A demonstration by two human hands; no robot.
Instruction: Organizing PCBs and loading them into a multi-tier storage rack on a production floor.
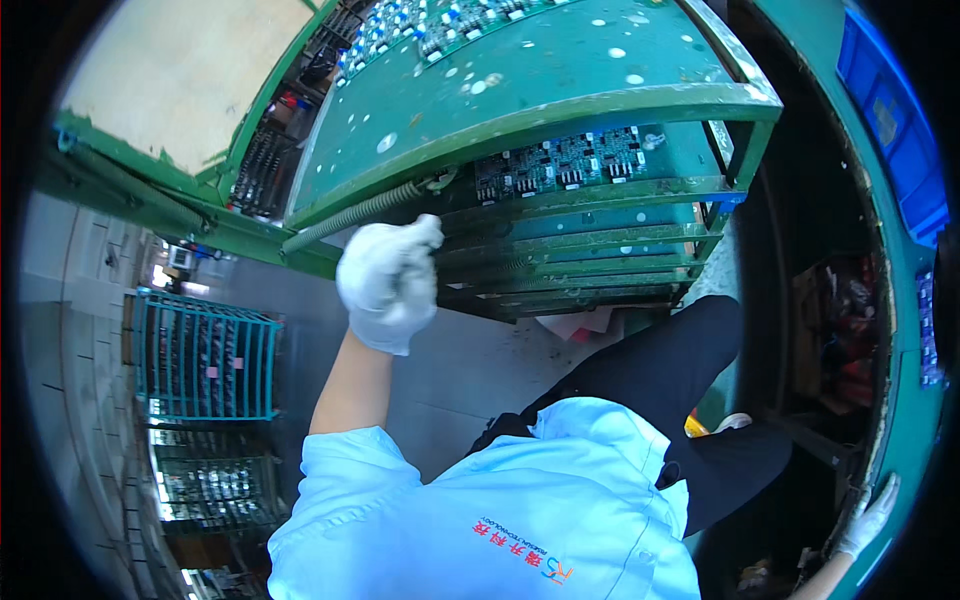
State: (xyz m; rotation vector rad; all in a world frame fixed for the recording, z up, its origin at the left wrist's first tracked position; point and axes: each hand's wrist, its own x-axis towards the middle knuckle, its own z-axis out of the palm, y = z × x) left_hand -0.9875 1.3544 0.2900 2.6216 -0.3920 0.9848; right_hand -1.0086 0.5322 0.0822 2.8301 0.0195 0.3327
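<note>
My left hand (390, 285), in a white glove, is raised beside the green metal rack (600, 110), just below a coiled spring (375, 208). Its fingers are curled in; whether anything is inside them is hidden. On the rack's upper shelf lie green circuit boards (450, 30) with white and blue parts. More circuit boards (565, 165) sit on the level beneath. At the far lower right, my right hand (868, 515), also gloved, lies with fingers stretched out on the edge of a green work surface (905, 440).
A blue bin (890, 120) stands on the green surface at right, with another circuit board (930, 325) nearer me. Left of the floor (430, 380) is a teal barred rack (208, 355). A pale board in a green frame (180, 80) fills the upper left.
</note>
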